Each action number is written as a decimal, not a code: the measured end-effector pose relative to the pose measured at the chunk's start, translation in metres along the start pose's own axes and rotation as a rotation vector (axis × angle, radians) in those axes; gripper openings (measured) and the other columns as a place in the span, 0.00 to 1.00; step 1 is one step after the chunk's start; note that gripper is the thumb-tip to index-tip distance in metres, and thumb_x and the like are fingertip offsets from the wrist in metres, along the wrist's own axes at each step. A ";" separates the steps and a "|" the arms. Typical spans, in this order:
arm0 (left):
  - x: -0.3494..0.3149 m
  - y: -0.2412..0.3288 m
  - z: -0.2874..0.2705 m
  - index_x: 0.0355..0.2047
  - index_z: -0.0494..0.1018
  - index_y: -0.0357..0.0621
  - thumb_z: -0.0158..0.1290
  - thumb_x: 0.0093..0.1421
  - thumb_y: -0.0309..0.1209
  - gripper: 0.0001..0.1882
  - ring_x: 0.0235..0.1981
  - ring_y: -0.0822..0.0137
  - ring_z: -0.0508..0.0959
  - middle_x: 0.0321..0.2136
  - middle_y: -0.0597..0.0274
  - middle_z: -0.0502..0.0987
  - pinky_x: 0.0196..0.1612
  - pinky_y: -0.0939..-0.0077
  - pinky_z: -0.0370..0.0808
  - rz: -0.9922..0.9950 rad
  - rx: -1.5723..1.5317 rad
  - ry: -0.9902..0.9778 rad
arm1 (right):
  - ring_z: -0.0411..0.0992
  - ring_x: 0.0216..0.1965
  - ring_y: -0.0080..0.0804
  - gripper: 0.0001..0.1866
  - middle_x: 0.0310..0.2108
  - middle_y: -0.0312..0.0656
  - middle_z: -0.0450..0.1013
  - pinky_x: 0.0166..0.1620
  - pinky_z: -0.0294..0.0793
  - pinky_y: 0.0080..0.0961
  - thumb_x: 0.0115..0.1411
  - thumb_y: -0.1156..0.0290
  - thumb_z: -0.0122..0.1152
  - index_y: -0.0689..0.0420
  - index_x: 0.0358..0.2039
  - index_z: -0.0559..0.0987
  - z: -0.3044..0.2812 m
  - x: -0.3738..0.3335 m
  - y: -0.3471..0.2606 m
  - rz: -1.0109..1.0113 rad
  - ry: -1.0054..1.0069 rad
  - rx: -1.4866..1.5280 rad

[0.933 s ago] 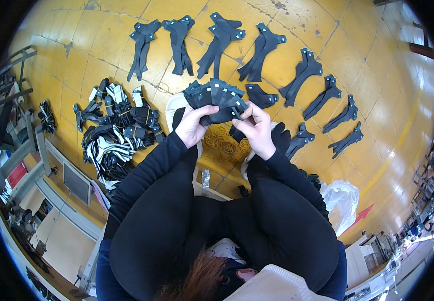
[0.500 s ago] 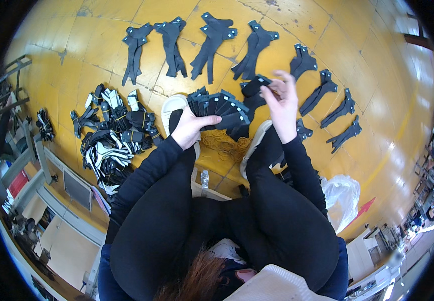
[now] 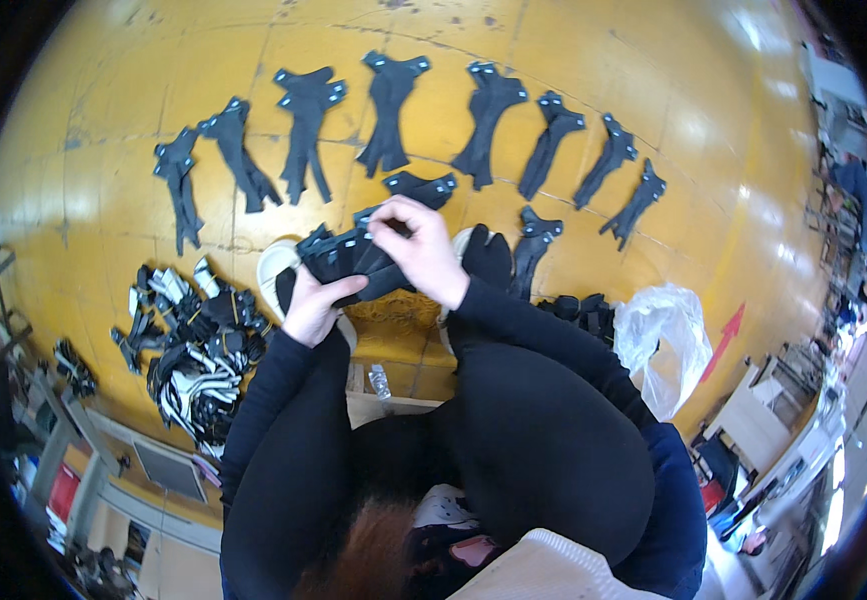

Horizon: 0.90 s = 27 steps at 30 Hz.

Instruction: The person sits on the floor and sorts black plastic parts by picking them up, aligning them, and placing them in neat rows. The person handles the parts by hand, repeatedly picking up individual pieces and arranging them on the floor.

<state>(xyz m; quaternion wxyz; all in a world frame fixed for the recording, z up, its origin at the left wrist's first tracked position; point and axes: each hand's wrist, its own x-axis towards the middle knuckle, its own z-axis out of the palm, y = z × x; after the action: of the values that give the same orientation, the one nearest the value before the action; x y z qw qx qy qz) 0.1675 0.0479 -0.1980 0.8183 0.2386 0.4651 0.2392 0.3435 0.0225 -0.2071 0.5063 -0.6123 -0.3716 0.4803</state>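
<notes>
My left hand (image 3: 315, 305) grips a fanned stack of black fabric pieces (image 3: 328, 257) with small pale labels along their edges, the thumb lying across the front. Over the stack's right side, my right hand (image 3: 418, 250) has its fingers curled and pinched at the labelled upper edge; the exact hold is partly hidden. Just beyond the hands, a separate black fabric piece (image 3: 421, 190) lies on the floor. Farther out, similar black fabric pieces (image 3: 390, 110) form a wide arc, and a shorter labelled piece (image 3: 536, 240) lies by my right foot.
Bundled black and white pieces (image 3: 198, 350) are heaped at the left. Yellow elastic-like bands (image 3: 398, 312) lie between my feet. At the right are a clear plastic bag (image 3: 661, 345) and dark bundles (image 3: 583, 315). A metal frame (image 3: 78, 430) stands at the far left.
My right hand has moved left from the loose piece beyond the stack onto the stack itself, its fingers now curled. The view has turned, shifting the floor pieces in the picture.
</notes>
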 end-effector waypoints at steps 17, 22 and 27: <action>0.002 -0.003 -0.009 0.37 0.69 0.37 0.58 0.47 0.13 0.16 0.44 0.67 0.75 0.47 0.52 0.75 0.51 0.76 0.70 0.161 0.257 -0.065 | 0.73 0.27 0.24 0.09 0.26 0.38 0.75 0.32 0.72 0.23 0.59 0.71 0.54 0.63 0.30 0.78 -0.001 -0.008 0.019 0.824 0.052 0.775; -0.001 0.004 -0.007 0.40 0.67 0.39 0.58 0.48 0.13 0.20 0.43 0.67 0.76 0.42 0.56 0.77 0.50 0.74 0.71 0.124 0.248 -0.035 | 0.75 0.32 0.26 0.11 0.30 0.41 0.76 0.37 0.75 0.22 0.63 0.70 0.51 0.66 0.35 0.76 -0.009 -0.004 0.015 0.905 -0.145 0.895; 0.000 -0.002 -0.017 0.43 0.67 0.40 0.59 0.47 0.13 0.23 0.42 0.70 0.76 0.39 0.60 0.78 0.47 0.75 0.72 0.068 0.218 -0.025 | 0.73 0.32 0.24 0.11 0.32 0.39 0.74 0.37 0.73 0.20 0.64 0.68 0.51 0.64 0.36 0.75 -0.007 -0.012 0.031 0.918 -0.136 0.891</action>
<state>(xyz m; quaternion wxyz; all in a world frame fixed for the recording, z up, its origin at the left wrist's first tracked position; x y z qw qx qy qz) 0.1531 0.0489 -0.2065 0.7846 0.3445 0.4700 0.2118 0.3463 0.0028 -0.2350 0.4303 -0.4081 0.1320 0.7943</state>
